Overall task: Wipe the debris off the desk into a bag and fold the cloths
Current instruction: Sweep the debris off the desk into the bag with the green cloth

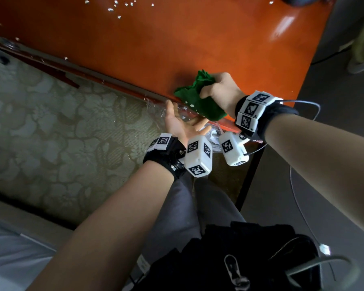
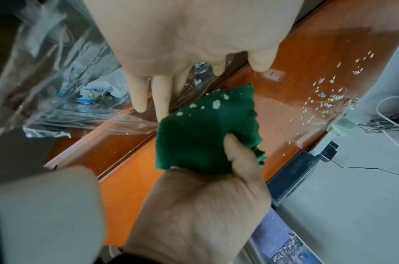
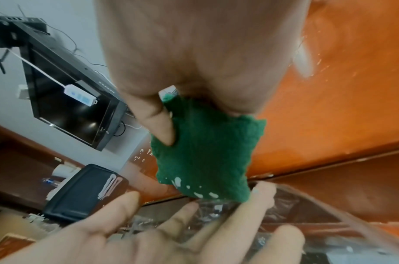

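At the tabletop near edge, my right hand grips the bunched green cloth, sweeping white crumbs toward the clear bag below that edge, left-hand fingers spread flat; next, nudge them over.

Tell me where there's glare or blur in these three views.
Head view: window glare on the orange desk at upper right, edges bent by the wide lens. Left wrist view: green cloth fairly sharp, the left hand close and soft. Right wrist view: motion blur throughout, the right hand smeared.
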The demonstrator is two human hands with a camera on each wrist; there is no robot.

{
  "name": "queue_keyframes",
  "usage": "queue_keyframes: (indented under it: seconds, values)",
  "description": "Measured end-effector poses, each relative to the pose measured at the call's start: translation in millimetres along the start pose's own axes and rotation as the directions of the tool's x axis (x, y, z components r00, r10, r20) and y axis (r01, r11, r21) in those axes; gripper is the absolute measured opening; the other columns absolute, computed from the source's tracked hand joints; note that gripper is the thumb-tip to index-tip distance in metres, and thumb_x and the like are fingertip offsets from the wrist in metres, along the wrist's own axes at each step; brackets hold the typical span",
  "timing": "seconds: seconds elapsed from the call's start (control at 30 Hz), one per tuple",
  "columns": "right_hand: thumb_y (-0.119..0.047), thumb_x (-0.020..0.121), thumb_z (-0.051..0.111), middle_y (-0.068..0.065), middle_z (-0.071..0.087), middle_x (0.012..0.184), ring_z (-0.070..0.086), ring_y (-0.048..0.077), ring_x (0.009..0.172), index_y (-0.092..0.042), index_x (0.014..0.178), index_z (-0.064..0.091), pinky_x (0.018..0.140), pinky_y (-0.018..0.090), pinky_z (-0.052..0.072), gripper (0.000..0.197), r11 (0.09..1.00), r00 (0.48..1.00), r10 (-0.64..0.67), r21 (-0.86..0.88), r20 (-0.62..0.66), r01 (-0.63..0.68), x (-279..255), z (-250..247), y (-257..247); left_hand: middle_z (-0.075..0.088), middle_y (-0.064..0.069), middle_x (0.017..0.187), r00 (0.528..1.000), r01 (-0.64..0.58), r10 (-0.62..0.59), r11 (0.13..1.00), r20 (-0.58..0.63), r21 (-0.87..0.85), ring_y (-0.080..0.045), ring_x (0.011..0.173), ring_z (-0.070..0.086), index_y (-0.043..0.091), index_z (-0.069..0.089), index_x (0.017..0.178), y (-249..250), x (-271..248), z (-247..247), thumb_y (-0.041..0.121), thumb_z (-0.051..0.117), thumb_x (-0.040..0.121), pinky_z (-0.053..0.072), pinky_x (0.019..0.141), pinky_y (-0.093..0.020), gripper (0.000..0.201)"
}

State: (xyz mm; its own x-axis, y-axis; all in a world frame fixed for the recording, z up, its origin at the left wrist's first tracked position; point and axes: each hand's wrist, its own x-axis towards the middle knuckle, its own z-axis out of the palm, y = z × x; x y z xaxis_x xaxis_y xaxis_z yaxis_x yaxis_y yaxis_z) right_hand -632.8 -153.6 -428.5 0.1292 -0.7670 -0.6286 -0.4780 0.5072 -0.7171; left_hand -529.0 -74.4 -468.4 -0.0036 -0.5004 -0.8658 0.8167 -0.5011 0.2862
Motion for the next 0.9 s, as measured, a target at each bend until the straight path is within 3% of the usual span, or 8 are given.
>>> queue_keyframes:
  seconds: [0.1, 0.17, 0.27, 0.4, 0.6, 0.73, 0.83, 0.9]
  values:
    - [-0.005, 0.074, 0.064, 0.008, 0.066, 0.107, 0.064, 0.024, 0.099, -0.014, 0.122, 0.059, 0.081, 0.031, 0.055, 0.049, 0.960, 0.991, -0.075, -0.260, 0.107, 0.101, -1.6, 11.9, -0.8, 0.058, -0.017, 0.094, 1.000, -0.012, 0.010, 0.996, -0.027, -0.093, -0.032, 0.090, 0.055, 0.022, 0.071, 0.084, -2.7, -7.5, 2.9, 0.067, 0.043, 0.092, 0.041, 0.101, -0.052, 0.054]
    - [-0.006, 0.080, 0.059, 0.009, 0.062, 0.105, 0.060, 0.026, 0.100, -0.015, 0.123, 0.053, 0.073, 0.025, 0.049, 0.045, 0.774, 0.970, -0.191, -0.585, 0.149, 0.242, -4.9, 24.6, -5.3, 0.057, -0.017, 0.085, 1.000, -0.007, 0.005, 0.997, -0.031, -0.082, -0.027, 0.080, 0.051, 0.014, 0.074, 0.061, -2.0, -6.5, 1.0, 0.067, 0.040, 0.093, 0.040, 0.090, -0.048, 0.071]
    - [-0.007, 0.087, 0.054, 0.001, 0.055, 0.082, 0.060, 0.021, 0.076, -0.016, 0.109, 0.048, 0.049, 0.021, 0.038, 0.025, 0.508, 0.904, -0.254, -0.748, 0.345, 0.428, -11.3, 41.8, -10.6, 0.071, -0.021, 0.088, 0.999, -0.022, 0.019, 0.992, -0.030, -0.127, -0.040, 0.101, 0.061, 0.012, 0.068, 0.095, -0.3, -1.7, -0.7, 0.061, 0.039, 0.096, 0.036, 0.105, -0.063, 0.056]
    - [-0.012, 0.087, 0.056, 0.004, 0.050, 0.077, 0.056, 0.024, 0.070, -0.014, 0.106, 0.048, 0.054, 0.030, 0.040, 0.021, 0.388, 0.882, -0.308, -0.800, 0.356, 0.458, -8.1, 44.7, -16.2, 0.066, -0.025, 0.104, 1.000, 0.004, -0.006, 0.996, -0.017, -0.088, -0.045, 0.111, 0.059, 0.009, 0.063, 0.102, -0.6, 0.3, -4.4, 0.070, 0.039, 0.091, 0.033, 0.105, -0.069, 0.067]
    - [-0.015, 0.080, 0.060, 0.007, 0.054, 0.087, 0.054, 0.027, 0.075, -0.020, 0.114, 0.053, 0.060, 0.032, 0.045, 0.035, 0.428, 0.909, -0.318, -0.815, 0.268, 0.390, -1.9, 39.8, -10.9, 0.064, -0.022, 0.100, 0.999, 0.024, -0.025, 0.999, -0.042, -0.042, -0.038, 0.099, 0.061, 0.008, 0.063, 0.096, -0.4, -8.5, -2.6, 0.072, 0.038, 0.090, 0.043, 0.101, -0.059, 0.069]
    - [-0.014, 0.077, 0.057, 0.008, 0.062, 0.090, 0.057, 0.027, 0.079, -0.021, 0.110, 0.058, 0.062, 0.028, 0.044, 0.034, 0.610, 0.946, -0.294, -0.735, 0.136, 0.296, 6.7, 38.7, -4.2, 0.052, -0.012, 0.078, 0.998, 0.059, -0.059, 0.998, -0.001, -0.027, -0.023, 0.068, 0.045, 0.011, 0.072, 0.049, -0.7, -13.1, -2.8, 0.077, 0.032, 0.089, 0.039, 0.075, -0.040, 0.087]
    - [-0.011, 0.076, 0.054, 0.010, 0.064, 0.092, 0.056, 0.026, 0.079, -0.016, 0.110, 0.060, 0.065, 0.027, 0.048, 0.035, 0.714, 0.968, -0.241, -0.662, 0.070, 0.225, 8.7, 36.8, -2.6, 0.058, -0.017, 0.088, 0.998, 0.062, -0.062, 0.998, 0.011, -0.019, -0.027, 0.077, 0.053, 0.013, 0.072, 0.047, -0.4, -12.1, -2.8, 0.076, 0.035, 0.088, 0.044, 0.090, -0.042, 0.084]
    - [-0.010, 0.076, 0.053, 0.010, 0.065, 0.096, 0.058, 0.027, 0.083, -0.015, 0.112, 0.061, 0.070, 0.030, 0.054, 0.037, 0.774, 0.976, -0.213, -0.603, 0.041, 0.194, 9.0, 33.7, -2.2, 0.061, -0.022, 0.102, 0.998, 0.064, -0.063, 0.996, 0.020, -0.063, -0.034, 0.091, 0.056, 0.014, 0.073, 0.061, 0.8, -11.9, -2.8, 0.076, 0.039, 0.088, 0.041, 0.102, -0.052, 0.075]
